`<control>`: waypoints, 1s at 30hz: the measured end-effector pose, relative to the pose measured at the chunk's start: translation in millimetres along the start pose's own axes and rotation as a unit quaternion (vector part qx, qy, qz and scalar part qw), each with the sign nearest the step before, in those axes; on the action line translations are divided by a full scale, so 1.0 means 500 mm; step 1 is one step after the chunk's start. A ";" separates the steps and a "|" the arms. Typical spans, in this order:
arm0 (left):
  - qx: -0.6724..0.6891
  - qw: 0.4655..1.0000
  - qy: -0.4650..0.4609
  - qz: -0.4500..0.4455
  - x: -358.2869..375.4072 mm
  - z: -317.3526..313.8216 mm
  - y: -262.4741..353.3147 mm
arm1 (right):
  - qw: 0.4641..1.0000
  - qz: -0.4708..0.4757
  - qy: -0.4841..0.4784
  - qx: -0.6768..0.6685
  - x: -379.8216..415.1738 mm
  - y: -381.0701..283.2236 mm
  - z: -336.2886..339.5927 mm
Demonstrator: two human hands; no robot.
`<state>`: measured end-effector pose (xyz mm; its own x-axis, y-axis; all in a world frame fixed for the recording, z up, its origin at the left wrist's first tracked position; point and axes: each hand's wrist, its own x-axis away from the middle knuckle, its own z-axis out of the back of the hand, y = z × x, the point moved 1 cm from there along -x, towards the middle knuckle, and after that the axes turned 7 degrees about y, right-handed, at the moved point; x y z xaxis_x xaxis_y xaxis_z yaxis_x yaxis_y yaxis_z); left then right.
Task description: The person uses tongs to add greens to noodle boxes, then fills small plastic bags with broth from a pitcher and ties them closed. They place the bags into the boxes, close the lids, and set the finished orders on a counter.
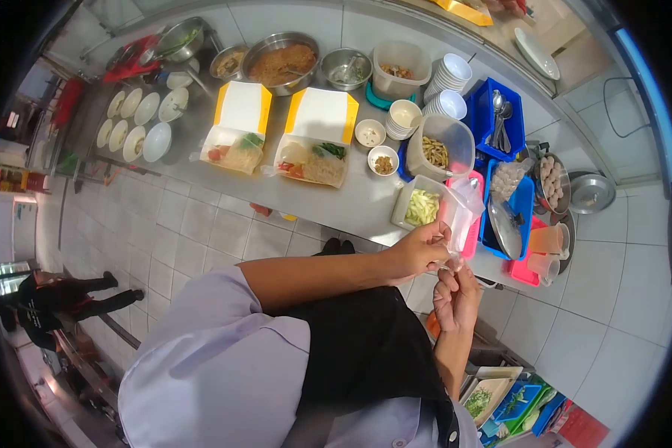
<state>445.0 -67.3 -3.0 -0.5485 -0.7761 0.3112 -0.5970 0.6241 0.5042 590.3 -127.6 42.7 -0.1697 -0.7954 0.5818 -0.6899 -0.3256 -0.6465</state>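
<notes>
Both my hands meet in front of the counter's near edge, fingers pinched on a small clear plastic bag (453, 261). My left hand (420, 250) comes from the left with its fingers closed on the plastic. Just below and to the right, my right hand (457, 297) has thumb and fingertips pressed on the same plastic. Beside my hands is a tub of cut green vegetables (422, 207). Two yellow-edged boxes (235, 145) (313, 158) stand lidded back on the counter, with noodles, greens and something red inside.
Pale bowls (157, 142) line the steel counter (194, 160) at left. Metal bowls (282, 63), stacked white bowls (448, 104), a blue basket of spoons (496, 119) and pink cups (545, 240) stand along it. A person (60, 299) is at far left.
</notes>
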 end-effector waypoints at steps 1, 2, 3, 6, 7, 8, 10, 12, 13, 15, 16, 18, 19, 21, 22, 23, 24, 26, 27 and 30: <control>-0.017 1.000 -0.019 0.001 -0.007 0.014 0.005 | 0.999 -0.015 -0.032 -0.013 0.003 0.002 -0.007; -0.034 0.999 -0.038 0.004 -0.012 0.025 0.006 | 0.997 -0.031 -0.062 -0.028 0.010 0.005 -0.013; -0.032 0.999 -0.040 0.011 -0.014 0.031 0.012 | 0.998 -0.029 -0.055 -0.030 0.017 0.008 -0.023; -0.372 0.896 0.057 -0.234 -0.015 0.046 0.039 | 0.994 -0.038 -0.094 0.047 0.002 0.031 -0.046; -0.421 0.868 0.054 -0.260 0.001 0.035 0.059 | 0.955 0.164 -0.043 0.245 -0.025 0.042 -0.027; -0.420 0.870 0.052 -0.252 0.011 0.027 0.065 | 0.835 0.350 0.013 0.424 -0.039 0.049 -0.014; -0.523 0.773 0.037 -0.356 0.028 0.004 0.073 | 0.830 0.329 0.110 0.437 -0.048 0.040 -0.031; -0.542 0.784 -0.007 -0.303 0.034 0.007 0.072 | 0.776 0.380 0.137 0.484 -0.089 0.051 0.011; -0.566 0.759 -0.006 -0.322 0.018 0.021 0.067 | 0.714 0.414 0.146 0.546 -0.066 0.036 -0.022; -0.599 0.725 0.017 -0.340 -0.008 0.026 0.089 | 0.644 0.433 0.133 0.617 -0.038 0.011 -0.051; -0.612 0.717 0.039 -0.332 -0.011 0.021 0.108 | 0.711 0.391 0.107 0.575 -0.033 0.013 -0.046; -0.628 0.701 -0.016 -0.337 -0.005 -0.007 0.096 | 0.639 0.426 0.094 0.633 -0.039 0.004 -0.031; -0.647 0.676 -0.032 -0.351 -0.005 -0.018 0.086 | 0.643 0.423 0.063 0.635 -0.035 -0.005 -0.042; -0.649 0.699 -0.042 -0.298 -0.017 -0.024 0.057 | 0.643 0.418 0.033 0.641 -0.020 -0.034 -0.063; -0.659 0.711 -0.041 -0.243 -0.022 -0.023 0.048 | 0.629 0.358 0.065 0.687 -0.010 -0.044 -0.068; -0.666 0.707 -0.021 -0.237 -0.037 -0.019 0.051 | 0.613 0.296 0.099 0.726 -0.005 -0.052 -0.063; -0.707 0.680 -0.036 -0.190 -0.052 -0.025 0.060 | 0.613 0.298 0.109 0.723 -0.009 -0.059 -0.049; -0.709 0.659 -0.065 -0.242 -0.060 -0.047 0.030 | 0.605 0.294 0.090 0.735 -0.020 -0.067 -0.011; -0.709 0.660 -0.071 -0.239 -0.066 -0.056 0.013 | 0.635 0.317 0.048 0.703 -0.022 -0.071 0.000; -0.734 0.642 -0.091 -0.201 -0.103 -0.091 -0.022 | 0.626 0.303 0.038 0.717 -0.016 -0.122 0.036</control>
<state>506.6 -38.0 12.3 -0.6615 -0.7413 -0.1136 0.4108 -0.4848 0.7721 646.7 -110.7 68.7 -0.1649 -0.9863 0.0026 0.8502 -0.1435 -0.5065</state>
